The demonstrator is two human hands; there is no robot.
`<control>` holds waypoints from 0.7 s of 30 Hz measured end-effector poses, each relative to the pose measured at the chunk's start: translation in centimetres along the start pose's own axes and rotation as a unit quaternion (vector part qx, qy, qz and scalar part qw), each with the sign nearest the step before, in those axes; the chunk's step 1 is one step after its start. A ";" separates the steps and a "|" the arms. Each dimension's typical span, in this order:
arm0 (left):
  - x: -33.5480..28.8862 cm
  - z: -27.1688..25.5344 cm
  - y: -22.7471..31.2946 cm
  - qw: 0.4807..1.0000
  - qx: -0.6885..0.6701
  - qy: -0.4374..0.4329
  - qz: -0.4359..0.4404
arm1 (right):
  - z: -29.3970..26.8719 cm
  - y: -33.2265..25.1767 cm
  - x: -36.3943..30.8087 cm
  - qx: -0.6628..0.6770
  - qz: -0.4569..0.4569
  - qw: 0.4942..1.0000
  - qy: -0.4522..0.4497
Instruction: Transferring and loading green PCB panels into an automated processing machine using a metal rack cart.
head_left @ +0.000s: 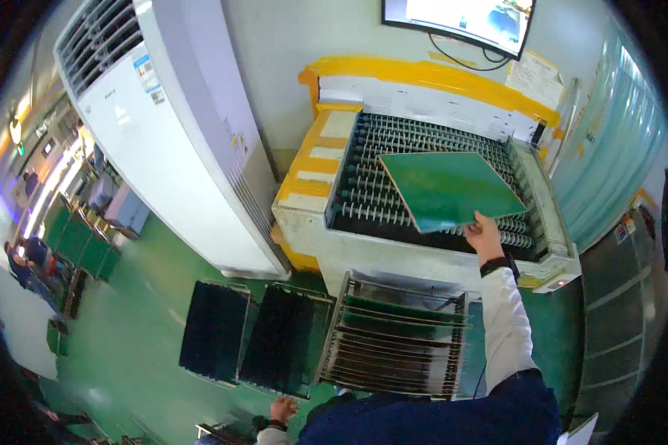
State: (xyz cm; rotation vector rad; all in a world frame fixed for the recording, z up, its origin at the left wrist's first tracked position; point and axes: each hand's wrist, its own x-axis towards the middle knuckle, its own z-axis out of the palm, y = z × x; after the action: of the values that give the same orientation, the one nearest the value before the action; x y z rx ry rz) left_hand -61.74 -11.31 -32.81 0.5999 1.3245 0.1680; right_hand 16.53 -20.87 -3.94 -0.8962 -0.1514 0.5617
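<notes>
My right hand [484,236] pinches the near edge of a large flat green circuit board panel [453,189], fingers on top or at the edge and the thumb partly hidden. The panel is tilted over the roller bed [371,196] of a white conveyor machine; whether it touches the rollers I cannot tell. Low in the view, my left hand [283,409] hangs beside the racks, its fingers loosely bent and nothing seen in them. Just in front of me stands a metal slotted rack [460,356] with several green boards [401,310] in its slots.
Two dark racks [214,330] stand on the green floor left of the slotted rack. A tall white air conditioner [178,148] rises left of the machine. A screen [460,18] hangs on the wall behind it; a translucent curtain [608,141] hangs at the right. Other people work far left.
</notes>
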 end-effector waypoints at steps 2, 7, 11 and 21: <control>-1.3 0.8 -0.1 0.999 -0.009 0.023 -0.023 | 0.0 1.7 3.0 0.037 -0.004 0.998 -0.046; -1.5 0.8 -6.0 0.997 -0.009 0.080 0.014 | 3.7 0.8 4.5 -0.126 0.123 0.980 -0.089; -4.2 2.7 -4.7 0.989 0.139 -0.046 0.002 | 6.7 -1.8 1.4 -0.219 0.062 0.972 -0.051; -6.8 5.2 -2.9 0.932 0.330 -0.115 0.091 | 4.3 0.6 4.1 -0.744 -0.325 0.584 -0.018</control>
State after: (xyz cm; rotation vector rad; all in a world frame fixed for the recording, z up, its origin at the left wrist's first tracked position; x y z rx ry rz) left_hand -59.24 -18.41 -27.85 1.2760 1.0813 -0.2075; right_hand 18.23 -15.44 -2.16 -2.3217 -1.0647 -0.4564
